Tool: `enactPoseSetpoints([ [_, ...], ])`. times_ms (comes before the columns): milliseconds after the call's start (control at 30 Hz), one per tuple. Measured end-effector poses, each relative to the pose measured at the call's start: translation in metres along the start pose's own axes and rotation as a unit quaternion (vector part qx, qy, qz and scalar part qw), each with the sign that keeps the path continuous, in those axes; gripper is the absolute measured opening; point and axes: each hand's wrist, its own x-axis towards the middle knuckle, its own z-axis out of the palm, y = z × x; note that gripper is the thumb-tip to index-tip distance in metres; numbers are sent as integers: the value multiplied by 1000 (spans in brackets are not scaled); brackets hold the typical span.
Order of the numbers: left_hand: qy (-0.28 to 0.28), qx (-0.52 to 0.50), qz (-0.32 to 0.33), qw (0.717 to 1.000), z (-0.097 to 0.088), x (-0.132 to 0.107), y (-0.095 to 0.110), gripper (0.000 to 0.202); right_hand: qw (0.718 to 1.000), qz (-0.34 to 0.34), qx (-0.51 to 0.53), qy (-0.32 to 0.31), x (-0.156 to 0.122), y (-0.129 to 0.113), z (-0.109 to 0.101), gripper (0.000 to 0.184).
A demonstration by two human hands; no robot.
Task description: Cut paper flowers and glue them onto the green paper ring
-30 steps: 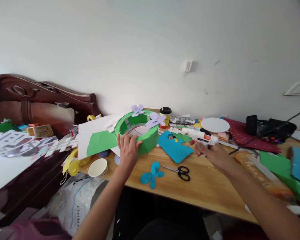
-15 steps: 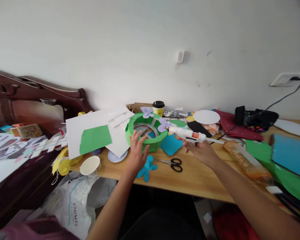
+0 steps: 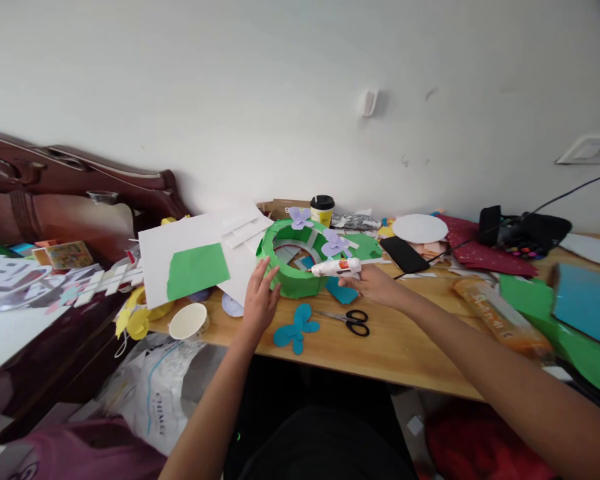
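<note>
A green paper ring (image 3: 300, 285) stands on the wooden table, with purple paper flowers (image 3: 335, 243) on its rim. My right hand (image 3: 373, 285) grips a white hot glue gun (image 3: 336, 267), its nozzle pointing left at the ring's near top edge. With fingers apart, my left hand (image 3: 261, 297) is at the ring's left front side; whether the fingertips touch it I cannot tell. Just in front of the ring lies a blue paper flower (image 3: 297, 329). Black-handled scissors (image 3: 355, 323) rest to its right.
White sheets and a green paper piece (image 3: 199, 271) lie left, near a paper bowl (image 3: 189, 322). Behind the ring stands a lidded cup (image 3: 323, 211). A black phone (image 3: 405, 255), an orange packet (image 3: 503, 317) and a cable run along the right. A plastic bag (image 3: 155, 387) hangs below.
My right hand has carried the glue gun left, from the ring's right side to over its near rim. My left hand has shifted slightly left and down relative to the ring.
</note>
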Motion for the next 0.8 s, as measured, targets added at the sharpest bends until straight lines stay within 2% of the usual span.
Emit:
enactPoseSetpoints([
  [167, -42, 33, 31, 998, 2, 0, -1, 41, 1000, -9, -8, -1, 0, -2, 1, 36],
  [367, -41, 34, 29, 998, -1, -1, -1, 40, 1000, 20, -19, -10, 0, 2, -1, 41],
  [600, -36, 38, 23, 998, 0, -2, 0, 40, 999, -7, -36, -15, 6, 9, -9, 40],
  [800, -35, 59, 9, 998, 0, -3, 2, 41, 998, 19, -49, -30, 2, 7, -13, 41],
])
